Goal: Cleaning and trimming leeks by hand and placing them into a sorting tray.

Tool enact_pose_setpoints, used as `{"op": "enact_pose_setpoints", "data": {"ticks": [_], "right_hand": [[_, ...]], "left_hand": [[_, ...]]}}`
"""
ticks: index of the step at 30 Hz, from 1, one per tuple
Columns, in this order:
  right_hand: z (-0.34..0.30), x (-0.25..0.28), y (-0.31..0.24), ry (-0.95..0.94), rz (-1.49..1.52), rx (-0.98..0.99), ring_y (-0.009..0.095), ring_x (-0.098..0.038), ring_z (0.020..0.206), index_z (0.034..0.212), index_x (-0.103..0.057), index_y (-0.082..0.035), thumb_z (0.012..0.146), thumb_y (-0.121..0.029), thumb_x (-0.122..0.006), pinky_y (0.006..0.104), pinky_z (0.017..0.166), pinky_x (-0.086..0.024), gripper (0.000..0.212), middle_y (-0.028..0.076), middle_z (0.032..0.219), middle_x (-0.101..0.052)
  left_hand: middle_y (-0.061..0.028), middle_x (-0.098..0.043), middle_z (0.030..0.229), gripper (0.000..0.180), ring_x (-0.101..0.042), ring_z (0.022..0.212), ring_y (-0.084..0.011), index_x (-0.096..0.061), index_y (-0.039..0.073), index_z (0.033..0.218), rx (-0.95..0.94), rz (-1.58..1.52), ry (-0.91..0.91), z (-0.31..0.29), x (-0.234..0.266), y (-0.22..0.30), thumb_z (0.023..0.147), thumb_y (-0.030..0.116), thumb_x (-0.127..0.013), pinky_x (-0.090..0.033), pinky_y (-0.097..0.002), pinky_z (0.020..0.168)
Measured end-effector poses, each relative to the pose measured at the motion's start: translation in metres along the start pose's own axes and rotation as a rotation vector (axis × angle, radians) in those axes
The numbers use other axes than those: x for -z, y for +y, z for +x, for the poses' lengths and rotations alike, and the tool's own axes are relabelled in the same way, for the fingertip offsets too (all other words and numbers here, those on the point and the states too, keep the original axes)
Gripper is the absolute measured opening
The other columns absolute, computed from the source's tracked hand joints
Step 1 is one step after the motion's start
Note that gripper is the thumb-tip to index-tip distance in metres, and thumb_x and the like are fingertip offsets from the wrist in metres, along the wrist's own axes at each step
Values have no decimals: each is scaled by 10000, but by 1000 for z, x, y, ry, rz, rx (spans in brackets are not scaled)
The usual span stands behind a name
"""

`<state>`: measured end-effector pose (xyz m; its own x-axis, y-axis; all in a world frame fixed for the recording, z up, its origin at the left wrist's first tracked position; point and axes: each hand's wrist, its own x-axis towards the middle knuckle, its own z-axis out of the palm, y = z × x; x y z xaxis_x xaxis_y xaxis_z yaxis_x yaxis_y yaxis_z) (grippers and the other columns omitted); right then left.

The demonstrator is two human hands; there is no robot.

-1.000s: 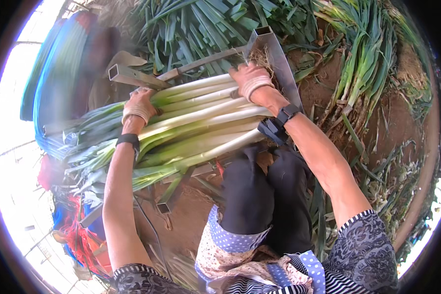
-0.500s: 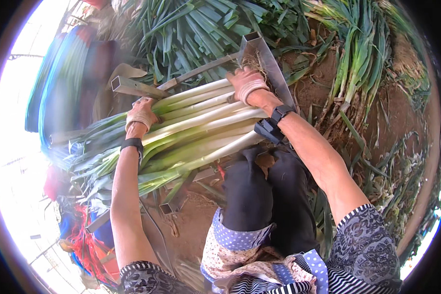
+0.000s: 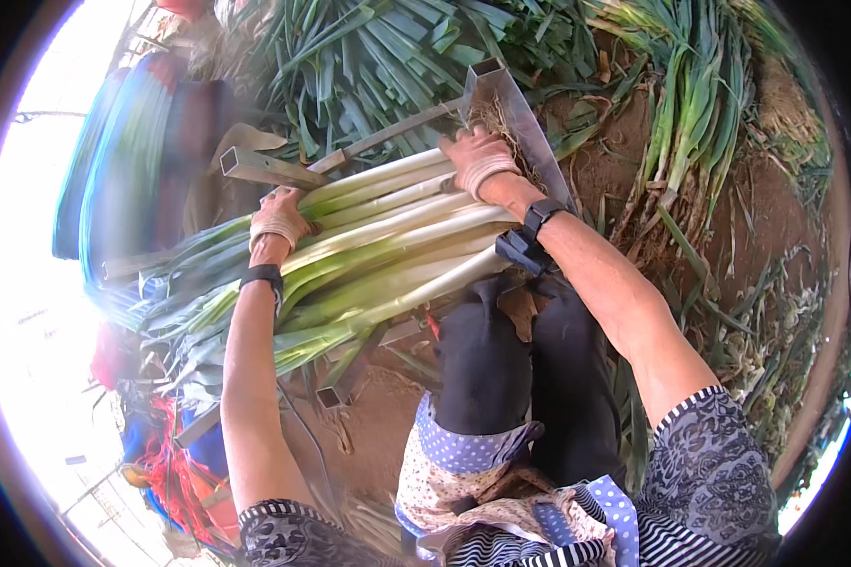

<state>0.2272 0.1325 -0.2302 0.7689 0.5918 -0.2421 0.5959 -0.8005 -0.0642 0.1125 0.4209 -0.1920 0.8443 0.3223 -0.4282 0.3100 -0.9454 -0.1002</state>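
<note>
A row of leeks (image 3: 397,248) lies across a metal frame (image 3: 529,142), white stems to the right and green leaves to the left. My left hand (image 3: 280,215), partly wrapped in a pale covering, is closed over the far leeks where stem turns to leaf. Toward the root end, my right hand (image 3: 483,159) grips the far stems, its wrap crossing the palm. Both hands' fingertips are partly hidden behind the leeks. The roots rest near the frame's angled plate at the right.
A large heap of leeks (image 3: 369,61) lies beyond the frame. More leeks (image 3: 686,104) lie on brown soil at the far right, with leaf scraps (image 3: 775,331) nearer. Blue-edged bundles (image 3: 128,161) stand at the left. Red strings (image 3: 175,463) hang at the lower left.
</note>
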Motion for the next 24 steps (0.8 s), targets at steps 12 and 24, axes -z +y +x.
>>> {"op": "enact_pose_setpoints", "data": {"ticks": [12,24], "right_hand": [[0,11,20,-32,56,88,300,-558,1097,1122,-602,-94,765,-237,-637,431,872,-480,386,144,1166,-592],[-97,111,41,64,537,88,263,-632,773,1042,-614,-112,822,-275,-588,392,694,-535,275,79,891,-629]], "left_hand": [[-122,-528,1264,716,-463,1204,-293,-554,82,1208,-113,-43,69,12,-5,-1,581,281,-839,-419,-374,985],[-71,-528,1289,605,-491,1170,-294,-551,138,1228,-65,-11,54,9,-9,2,653,142,-740,-434,-396,962]]}}
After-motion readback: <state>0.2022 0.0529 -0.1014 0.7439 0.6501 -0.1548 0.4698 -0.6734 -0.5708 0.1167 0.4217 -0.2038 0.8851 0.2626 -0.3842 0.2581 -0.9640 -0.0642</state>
